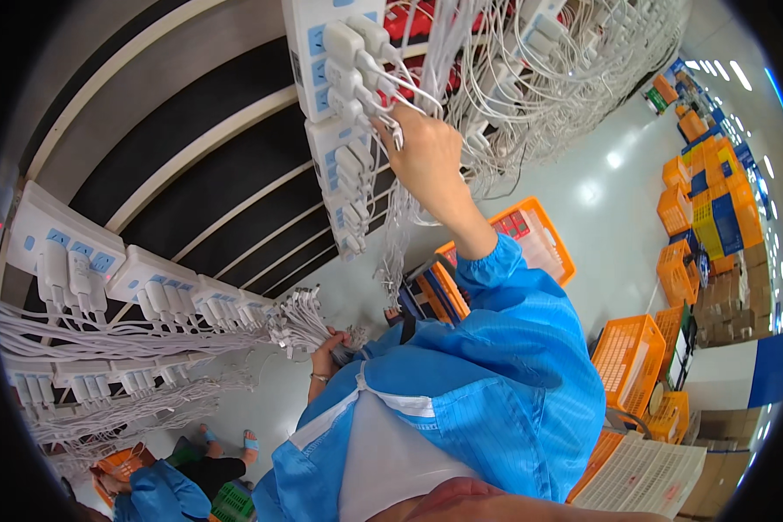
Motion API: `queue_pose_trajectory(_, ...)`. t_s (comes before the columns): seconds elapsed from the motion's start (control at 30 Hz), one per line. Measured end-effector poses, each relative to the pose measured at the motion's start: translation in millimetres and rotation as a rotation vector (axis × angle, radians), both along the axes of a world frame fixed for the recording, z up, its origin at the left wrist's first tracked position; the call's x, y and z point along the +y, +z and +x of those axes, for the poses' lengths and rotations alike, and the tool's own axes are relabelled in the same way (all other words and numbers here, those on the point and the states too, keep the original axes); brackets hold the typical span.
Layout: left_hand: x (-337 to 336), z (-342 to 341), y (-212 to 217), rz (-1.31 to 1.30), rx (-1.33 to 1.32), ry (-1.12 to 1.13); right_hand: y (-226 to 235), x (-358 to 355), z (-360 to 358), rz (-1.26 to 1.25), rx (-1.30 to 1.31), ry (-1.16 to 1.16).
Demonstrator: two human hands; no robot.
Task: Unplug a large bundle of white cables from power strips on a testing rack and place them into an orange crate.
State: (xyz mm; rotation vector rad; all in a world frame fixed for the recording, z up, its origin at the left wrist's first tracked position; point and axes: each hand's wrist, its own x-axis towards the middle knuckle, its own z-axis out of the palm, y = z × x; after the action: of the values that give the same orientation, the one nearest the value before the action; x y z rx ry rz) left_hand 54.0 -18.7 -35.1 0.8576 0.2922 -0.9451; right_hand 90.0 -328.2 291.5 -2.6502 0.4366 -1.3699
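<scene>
My right hand (428, 155) is raised to a white power strip (305, 52) with blue socket faces. Its fingers close round white charging cables, just beside the white plug-in chargers (346, 80) seated in the strip. Some fingertips are hidden behind the hand and cables. Lower and to the left, my left hand (328, 351) grips a thick bundle of white cables (297, 320), whose connector ends stick up above the fist.
More power strips (56, 228) with chargers line the rack (226, 130) on the left. Tangled white cables (574, 78) hang at upper right. Orange crates (628, 358) stand along the right, and an orange bin (558, 239) is beyond my right arm. Another person (161, 491) is at lower left.
</scene>
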Motion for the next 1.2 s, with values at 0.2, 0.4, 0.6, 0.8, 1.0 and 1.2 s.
queue_pose_trajectory(0.2, 4.3, -5.4, 9.2, -0.002, -0.129, -0.053, 7.2, 19.4, -19.8, 0.17, -0.24, 0.222)
queue_pose_trajectory(0.4, 11.8, -13.8, 3.5, -0.056, -0.05, -0.003, 1.6, 57.4, -78.5, 0.697, -0.025, 0.519)
queue_pose_trajectory(0.6, 15.6, -16.4, 0.1, -0.049, -0.107, -0.009, -85.3, 56.7, -17.5, 1.1, 0.427, 0.805)
queue_pose_trajectory(0.8, 15.6, -19.0, 4.3, -0.025, -0.111, 0.018, -117.0, 16.9, -4.0, 1.627, 0.047, 0.986)
queue_pose_trajectory(1.0, 12.9, -22.3, 9.6, -0.017, -0.068, 0.011, -114.8, 21.6, -10.2, 1.181, 0.054, 0.673)
queue_pose_trajectory(1.2, 9.9, -23.5, 11.6, -0.019, -0.137, -0.03, -111.1, 17.7, -19.8, 1.083, -0.023, 0.589)
